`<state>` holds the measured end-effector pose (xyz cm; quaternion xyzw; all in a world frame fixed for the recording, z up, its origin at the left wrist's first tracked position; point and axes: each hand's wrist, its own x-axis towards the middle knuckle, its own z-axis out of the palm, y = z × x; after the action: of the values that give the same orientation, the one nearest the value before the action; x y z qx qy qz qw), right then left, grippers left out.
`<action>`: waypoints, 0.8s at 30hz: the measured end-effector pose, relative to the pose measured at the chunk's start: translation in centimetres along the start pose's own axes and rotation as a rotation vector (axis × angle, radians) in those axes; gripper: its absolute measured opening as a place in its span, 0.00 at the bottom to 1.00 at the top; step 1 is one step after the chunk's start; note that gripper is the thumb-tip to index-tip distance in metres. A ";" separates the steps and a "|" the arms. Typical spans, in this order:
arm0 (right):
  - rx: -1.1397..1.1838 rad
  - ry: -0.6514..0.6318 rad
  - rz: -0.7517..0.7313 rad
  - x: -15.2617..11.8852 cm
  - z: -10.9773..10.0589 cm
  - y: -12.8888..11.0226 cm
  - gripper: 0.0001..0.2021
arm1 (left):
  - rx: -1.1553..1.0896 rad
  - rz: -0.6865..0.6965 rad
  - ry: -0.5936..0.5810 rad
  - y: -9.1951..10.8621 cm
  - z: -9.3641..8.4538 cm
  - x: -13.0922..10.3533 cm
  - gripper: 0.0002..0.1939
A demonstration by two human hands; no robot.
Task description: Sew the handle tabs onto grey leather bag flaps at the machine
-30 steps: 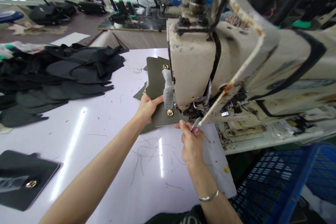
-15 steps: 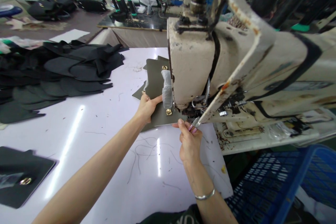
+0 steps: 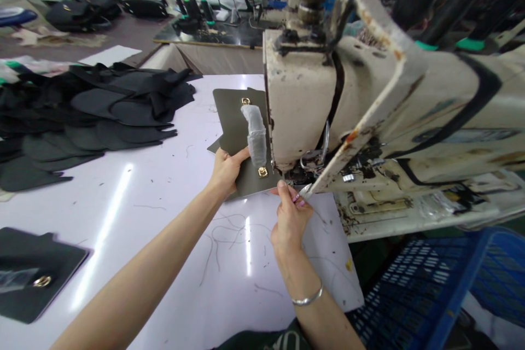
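My left hand (image 3: 225, 174) grips the left side of an olive-green bag panel (image 3: 232, 120), one finger stretched toward its handle. The handle (image 3: 256, 139) is wrapped in pale plastic film and fixed by a gold-coloured fitting (image 3: 263, 172) at the near end and another at the far end. At the panel's near edge, my right hand (image 3: 290, 219) has its thumb and finger closed on the rim. Small scissors (image 3: 302, 194) with pink handles are tucked in the same hand, blades pointing right. The sewing machine head (image 3: 303, 98) hides the panel's right side and the needle.
Black cut pieces (image 3: 102, 104) lie heaped at the left. A dark panel (image 3: 36, 268) with a gold fitting rests at the near left. Loose threads (image 3: 229, 229) are scattered on the white tabletop (image 3: 164, 262). A blue plastic basket (image 3: 435, 284) stands at the lower right.
The olive panel has turned anticlockwise, its far end swinging left, so more of the wrapped handle shows. My right hand and wrist have shifted slightly left; my left hand has barely moved.
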<state>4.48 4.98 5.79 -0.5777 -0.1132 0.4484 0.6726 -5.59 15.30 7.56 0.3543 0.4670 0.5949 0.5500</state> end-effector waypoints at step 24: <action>-0.008 -0.031 -0.085 0.5 -0.2 0.6 0.18 | -0.006 0.239 0.232 -1.6 -1.0 -3.9 0.22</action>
<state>4.58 5.13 5.00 -0.5679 -0.1498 0.4282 0.6869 -5.50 11.25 6.06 0.3345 0.4802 0.6943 0.4190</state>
